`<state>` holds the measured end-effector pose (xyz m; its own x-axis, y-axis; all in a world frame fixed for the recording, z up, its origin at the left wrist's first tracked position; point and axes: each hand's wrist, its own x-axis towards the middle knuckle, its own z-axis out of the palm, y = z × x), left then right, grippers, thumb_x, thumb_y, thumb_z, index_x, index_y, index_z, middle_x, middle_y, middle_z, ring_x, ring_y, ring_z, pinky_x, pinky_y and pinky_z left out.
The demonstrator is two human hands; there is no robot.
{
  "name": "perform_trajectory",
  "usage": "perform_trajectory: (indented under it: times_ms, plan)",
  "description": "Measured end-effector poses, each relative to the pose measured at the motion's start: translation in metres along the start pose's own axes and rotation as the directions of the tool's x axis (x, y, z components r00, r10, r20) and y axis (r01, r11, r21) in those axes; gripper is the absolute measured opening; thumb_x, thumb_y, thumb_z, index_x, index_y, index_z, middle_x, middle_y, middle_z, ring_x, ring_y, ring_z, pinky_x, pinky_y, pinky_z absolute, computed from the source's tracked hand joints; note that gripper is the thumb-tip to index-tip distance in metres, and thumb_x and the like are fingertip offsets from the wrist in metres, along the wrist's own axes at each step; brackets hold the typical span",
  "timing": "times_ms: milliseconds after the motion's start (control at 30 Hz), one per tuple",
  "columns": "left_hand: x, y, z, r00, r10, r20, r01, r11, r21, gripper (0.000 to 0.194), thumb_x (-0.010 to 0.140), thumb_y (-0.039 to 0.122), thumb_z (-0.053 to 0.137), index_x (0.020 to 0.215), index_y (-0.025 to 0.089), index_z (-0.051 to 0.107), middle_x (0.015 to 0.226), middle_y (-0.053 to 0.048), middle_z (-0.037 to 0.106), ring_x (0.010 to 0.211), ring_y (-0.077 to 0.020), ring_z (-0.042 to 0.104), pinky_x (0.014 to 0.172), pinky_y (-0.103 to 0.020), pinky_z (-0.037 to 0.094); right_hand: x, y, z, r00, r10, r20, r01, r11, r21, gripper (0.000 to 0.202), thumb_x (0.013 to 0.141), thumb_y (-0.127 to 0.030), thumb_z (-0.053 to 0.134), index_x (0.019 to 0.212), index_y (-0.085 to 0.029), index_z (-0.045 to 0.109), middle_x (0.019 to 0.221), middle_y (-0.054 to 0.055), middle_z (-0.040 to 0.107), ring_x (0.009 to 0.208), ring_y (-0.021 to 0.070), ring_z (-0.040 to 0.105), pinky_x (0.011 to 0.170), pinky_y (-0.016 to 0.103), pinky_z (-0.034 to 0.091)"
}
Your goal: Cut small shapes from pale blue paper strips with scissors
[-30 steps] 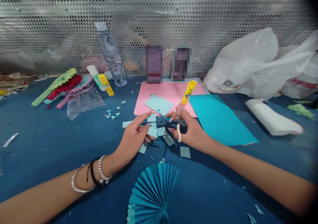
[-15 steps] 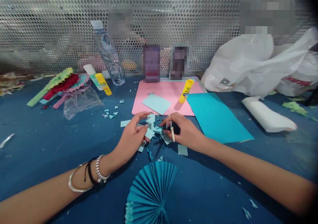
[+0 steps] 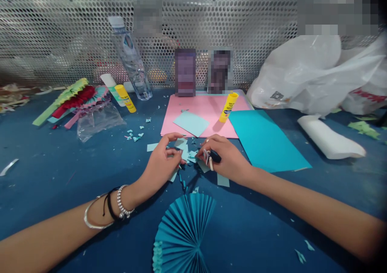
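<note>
My left hand is curled beside a small pile of light blue paper pieces, its thumb and fingertips close together at the pile; what they hold, if anything, is too small to tell. To the right of the pile, my right hand is closed in a pinch round a dark, slim tool, whose tip is hidden among the scraps. Nearer to me lies a pleated teal paper fan, with small light blue pieces along its left edge.
Pink sheets carry an upright yellow glue stick and a light blue sheet. A teal sheet and a white roll lie right. A bottle, a second glue stick and folded paper strips stand or lie left.
The dark tool shows more plainly in my right hand. My left thumb and fingers have shifted slightly over the scraps. The whole view has tilted a little.
</note>
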<state>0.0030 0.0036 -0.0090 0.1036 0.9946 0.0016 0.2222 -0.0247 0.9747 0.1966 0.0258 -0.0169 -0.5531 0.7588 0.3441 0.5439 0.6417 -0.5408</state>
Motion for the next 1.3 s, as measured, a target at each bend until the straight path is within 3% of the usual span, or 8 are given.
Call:
perform_trajectory:
  times_ms: [200,333,500,833,933,1100,1200,1300]
  plan:
    - [0.001,-0.001,0.001,1.0,0.011,-0.01,-0.011,1.0,0.007,0.031,0.076,0.014,0.049,0.105,0.025,0.045,0.114,-0.005,0.044,0.06,-0.0087,0.061,0.044,-0.017,0.045,0.001,-0.003,-0.006,0.995,0.073,-0.06,-0.066,0.991,0.115,0.016,0.068,-0.008,0.053,0.078,-0.02,0.047,0.086,0.003,0.057,0.084,0.0167,0.053,0.07,0.029,0.042]
    - [0.001,-0.001,0.001,0.999,0.014,-0.03,-0.014,1.0,0.007,0.032,0.076,0.013,0.048,0.105,0.026,0.046,0.113,-0.004,0.044,0.06,-0.0085,0.061,0.043,-0.016,0.045,0.002,-0.006,-0.006,0.999,0.023,0.031,-0.026,0.996,0.085,0.021,0.065,-0.016,0.061,0.08,-0.02,0.046,0.085,0.003,0.057,0.085,0.018,0.051,0.071,0.03,0.041]
    - [0.001,0.0,0.001,1.0,0.005,-0.029,-0.005,1.0,-0.002,0.033,0.074,0.011,0.048,0.104,0.026,0.046,0.112,-0.003,0.044,0.06,-0.008,0.061,0.042,-0.016,0.044,0.0,-0.004,-0.002,0.999,-0.004,0.049,0.003,1.0,0.009,0.024,0.06,-0.005,0.058,0.078,-0.02,0.049,0.081,0.002,0.054,0.083,0.0182,0.049,0.068,0.028,0.04]
    - [-0.001,0.0,0.001,1.0,0.001,-0.025,-0.001,1.0,-0.028,0.028,0.078,0.015,0.048,0.103,0.027,0.045,0.114,-0.002,0.046,0.064,-0.0098,0.062,0.043,-0.017,0.046,0.0,0.002,-0.017,0.937,0.114,-0.331,-0.088,0.992,0.095,0.023,0.065,-0.005,0.05,0.079,-0.022,0.043,0.084,0.001,0.057,0.085,0.0183,0.053,0.076,0.033,0.039]
    - [-0.001,0.0,0.001,1.0,-0.002,-0.022,0.001,0.999,-0.046,0.027,0.078,0.016,0.048,0.103,0.025,0.045,0.111,-0.004,0.049,0.067,-0.0114,0.061,0.044,-0.018,0.046,0.0,0.001,-0.015,0.981,0.03,-0.193,-0.013,0.996,0.091,0.026,0.062,-0.006,0.052,0.081,-0.022,0.042,0.088,0.002,0.057,0.088,0.0202,0.051,0.076,0.034,0.039]
    - [0.002,0.003,-0.001,0.997,0.061,-0.05,-0.065,0.994,-0.092,0.029,0.078,0.015,0.048,0.106,0.021,0.045,0.121,-0.007,0.047,0.094,-0.0174,0.056,0.076,-0.03,0.051,0.002,-0.002,-0.008,0.996,-0.085,-0.025,0.085,0.996,-0.008,0.027,0.06,-0.008,0.053,0.081,-0.022,0.043,0.091,0.004,0.058,0.096,0.024,0.047,0.081,0.038,0.037]
    - [0.003,0.007,-0.003,0.981,0.192,-0.007,-0.192,0.98,-0.053,0.04,0.079,0.015,0.048,0.117,0.024,0.042,0.138,-0.005,0.03,0.122,-0.0204,0.035,0.102,-0.038,0.03,0.003,-0.002,-0.008,0.997,-0.056,-0.051,0.055,0.998,-0.017,0.026,0.062,-0.008,0.052,0.082,-0.022,0.042,0.092,0.005,0.057,0.097,0.0242,0.046,0.081,0.038,0.037]
    - [0.003,0.007,-0.005,0.97,0.239,0.03,-0.24,0.971,0.016,0.049,0.079,0.015,0.048,0.125,0.029,0.037,0.144,0.001,0.019,0.131,-0.0202,0.016,0.108,-0.039,0.015,0.003,0.0,-0.009,0.997,-0.037,-0.074,0.037,0.999,-0.007,0.027,0.061,-0.009,0.052,0.082,-0.021,0.041,0.093,0.005,0.056,0.097,0.0238,0.045,0.08,0.037,0.038]
